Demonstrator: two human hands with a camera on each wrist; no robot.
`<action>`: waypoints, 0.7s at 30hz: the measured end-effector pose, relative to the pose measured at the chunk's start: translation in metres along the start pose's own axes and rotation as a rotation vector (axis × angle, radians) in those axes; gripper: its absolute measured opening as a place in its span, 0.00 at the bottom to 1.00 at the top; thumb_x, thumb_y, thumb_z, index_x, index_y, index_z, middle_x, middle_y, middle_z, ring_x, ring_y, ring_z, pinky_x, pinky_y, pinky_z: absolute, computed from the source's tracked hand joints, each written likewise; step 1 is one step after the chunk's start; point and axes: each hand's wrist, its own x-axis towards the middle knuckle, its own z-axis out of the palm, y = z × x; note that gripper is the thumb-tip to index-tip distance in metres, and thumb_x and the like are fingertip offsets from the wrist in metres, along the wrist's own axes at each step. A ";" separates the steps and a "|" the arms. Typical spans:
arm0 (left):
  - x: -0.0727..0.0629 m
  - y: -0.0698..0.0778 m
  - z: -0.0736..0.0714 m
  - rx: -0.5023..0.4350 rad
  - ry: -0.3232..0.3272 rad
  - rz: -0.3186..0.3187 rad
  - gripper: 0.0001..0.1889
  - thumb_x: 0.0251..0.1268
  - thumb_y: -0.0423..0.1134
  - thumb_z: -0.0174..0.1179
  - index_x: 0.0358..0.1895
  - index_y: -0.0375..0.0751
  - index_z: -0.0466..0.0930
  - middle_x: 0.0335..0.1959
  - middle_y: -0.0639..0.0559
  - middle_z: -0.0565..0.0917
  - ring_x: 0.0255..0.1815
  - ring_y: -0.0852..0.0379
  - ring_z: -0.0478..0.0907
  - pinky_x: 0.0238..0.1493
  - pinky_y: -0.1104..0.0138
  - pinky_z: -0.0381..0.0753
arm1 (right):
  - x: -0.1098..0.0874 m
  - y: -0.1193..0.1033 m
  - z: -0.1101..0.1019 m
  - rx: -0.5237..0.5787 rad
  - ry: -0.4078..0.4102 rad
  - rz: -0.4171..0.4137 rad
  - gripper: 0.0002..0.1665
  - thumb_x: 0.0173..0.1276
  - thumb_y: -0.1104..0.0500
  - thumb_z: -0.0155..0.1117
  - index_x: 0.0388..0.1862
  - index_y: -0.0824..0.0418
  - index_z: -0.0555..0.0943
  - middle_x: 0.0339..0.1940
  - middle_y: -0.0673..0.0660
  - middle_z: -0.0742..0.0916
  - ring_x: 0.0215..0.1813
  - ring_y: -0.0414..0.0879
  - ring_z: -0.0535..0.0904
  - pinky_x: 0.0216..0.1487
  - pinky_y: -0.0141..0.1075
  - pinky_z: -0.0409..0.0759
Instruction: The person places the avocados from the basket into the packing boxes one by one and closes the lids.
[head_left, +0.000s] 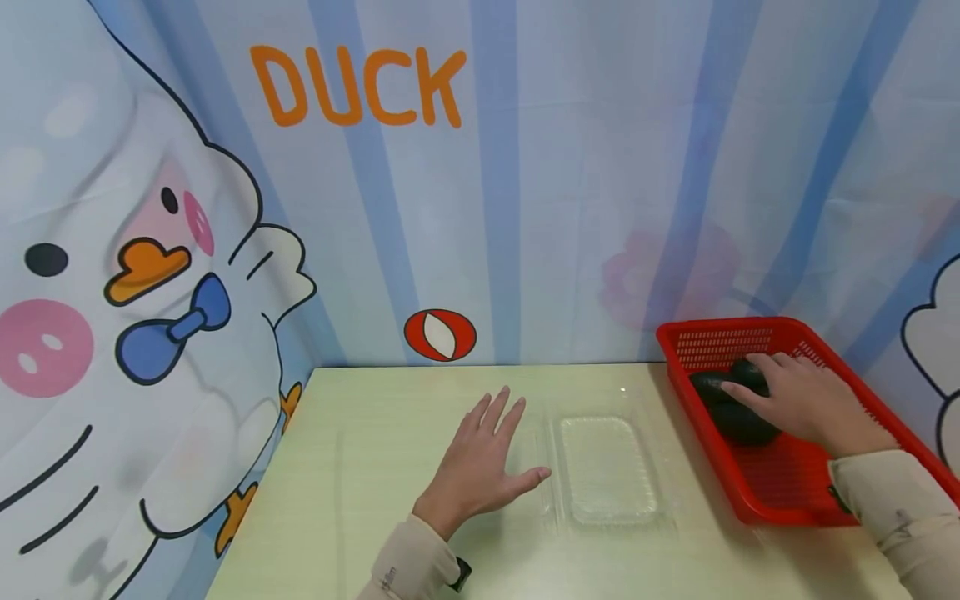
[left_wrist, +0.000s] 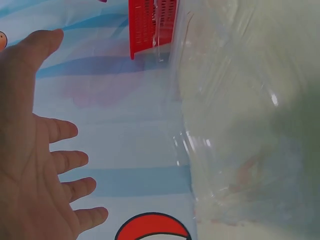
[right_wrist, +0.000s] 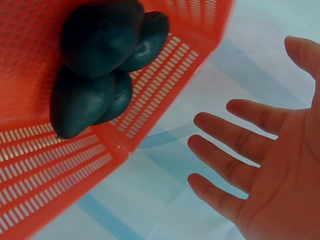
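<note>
Several dark avocados (head_left: 742, 423) lie heaped in the back left part of the red plastic basket (head_left: 795, 483), on the right of the table. Above them is my right hand (head_left: 813, 404), its fingers extended. In the right wrist view, that hand (right_wrist: 270, 155) shows spread fingers with nothing in them, apart from the avocados (right_wrist: 100, 40). A clear plastic container (head_left: 607, 471) rests on the table at centre right. My left hand (head_left: 480, 467) hovers just left of it, fingers straight and thumb out. The left wrist view shows this hand (left_wrist: 35, 160) holding nothing.
The pale yellow table (head_left: 390, 467) meets a blue-striped cloth backdrop (head_left: 555, 208) printed with a duck and a red ball (head_left: 440, 335). The basket's slotted wall (right_wrist: 160, 80) stands close to the backdrop.
</note>
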 end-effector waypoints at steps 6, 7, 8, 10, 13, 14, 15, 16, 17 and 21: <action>-0.003 0.009 0.015 0.001 -0.023 0.007 0.49 0.66 0.74 0.50 0.82 0.49 0.53 0.84 0.47 0.51 0.82 0.41 0.51 0.75 0.42 0.58 | -0.001 0.015 0.004 0.013 -0.038 0.030 0.58 0.72 0.23 0.45 0.70 0.76 0.68 0.65 0.84 0.72 0.64 0.81 0.67 0.62 0.73 0.64; -0.003 0.010 0.017 0.002 -0.027 0.010 0.49 0.66 0.74 0.50 0.82 0.49 0.53 0.84 0.47 0.52 0.82 0.41 0.51 0.75 0.42 0.59 | -0.001 0.017 0.005 0.014 -0.047 0.038 0.58 0.72 0.23 0.44 0.70 0.76 0.68 0.66 0.85 0.71 0.65 0.81 0.66 0.62 0.74 0.64; -0.003 0.012 0.020 -0.002 -0.032 0.011 0.49 0.66 0.74 0.50 0.82 0.49 0.53 0.84 0.47 0.52 0.82 0.40 0.51 0.75 0.42 0.59 | -0.001 0.019 0.005 0.014 -0.055 0.044 0.58 0.71 0.23 0.44 0.70 0.76 0.68 0.66 0.86 0.70 0.65 0.82 0.65 0.61 0.74 0.64; -0.004 0.015 0.024 0.003 -0.037 0.013 0.49 0.65 0.75 0.50 0.82 0.49 0.54 0.84 0.47 0.52 0.82 0.41 0.52 0.75 0.44 0.60 | -0.001 0.023 0.007 0.016 -0.068 0.055 0.59 0.71 0.22 0.44 0.69 0.77 0.68 0.67 0.86 0.68 0.66 0.83 0.64 0.60 0.75 0.64; -0.006 0.020 0.031 -0.001 -0.046 0.016 0.49 0.65 0.75 0.49 0.82 0.49 0.55 0.84 0.47 0.52 0.82 0.41 0.52 0.75 0.44 0.60 | 0.000 0.030 0.009 0.016 -0.082 0.058 0.60 0.71 0.22 0.45 0.69 0.77 0.68 0.68 0.87 0.67 0.67 0.83 0.62 0.59 0.74 0.66; -0.006 0.021 0.033 -0.002 -0.050 0.016 0.49 0.65 0.75 0.49 0.81 0.49 0.55 0.84 0.47 0.52 0.82 0.41 0.51 0.75 0.44 0.60 | 0.000 0.032 0.010 0.018 -0.088 0.056 0.60 0.70 0.22 0.46 0.69 0.77 0.67 0.68 0.87 0.67 0.67 0.83 0.62 0.59 0.74 0.66; -0.006 0.023 0.036 -0.003 -0.053 0.016 0.49 0.65 0.76 0.49 0.81 0.49 0.55 0.84 0.47 0.52 0.82 0.41 0.51 0.75 0.44 0.61 | 0.001 0.034 0.010 0.022 -0.095 0.054 0.60 0.70 0.22 0.46 0.70 0.78 0.67 0.68 0.86 0.67 0.67 0.83 0.62 0.59 0.74 0.67; -0.006 0.024 0.038 -0.007 -0.061 0.014 0.49 0.65 0.76 0.49 0.81 0.49 0.55 0.84 0.47 0.52 0.82 0.41 0.51 0.75 0.44 0.61 | 0.001 0.036 0.010 0.024 -0.103 0.053 0.60 0.70 0.23 0.47 0.70 0.78 0.67 0.68 0.86 0.66 0.67 0.82 0.63 0.58 0.74 0.68; -0.006 0.026 0.041 -0.015 -0.069 0.012 0.49 0.65 0.76 0.49 0.81 0.49 0.55 0.84 0.46 0.51 0.82 0.41 0.51 0.75 0.44 0.60 | 0.002 0.039 0.010 0.027 -0.110 0.053 0.60 0.70 0.23 0.48 0.69 0.79 0.66 0.68 0.86 0.67 0.66 0.82 0.63 0.57 0.74 0.68; -0.004 0.030 0.051 -0.043 -0.090 -0.002 0.49 0.64 0.75 0.52 0.82 0.50 0.55 0.84 0.46 0.50 0.82 0.40 0.50 0.75 0.43 0.59 | 0.007 0.047 0.011 0.036 -0.160 0.070 0.61 0.68 0.25 0.54 0.69 0.81 0.64 0.67 0.87 0.66 0.65 0.82 0.63 0.54 0.75 0.69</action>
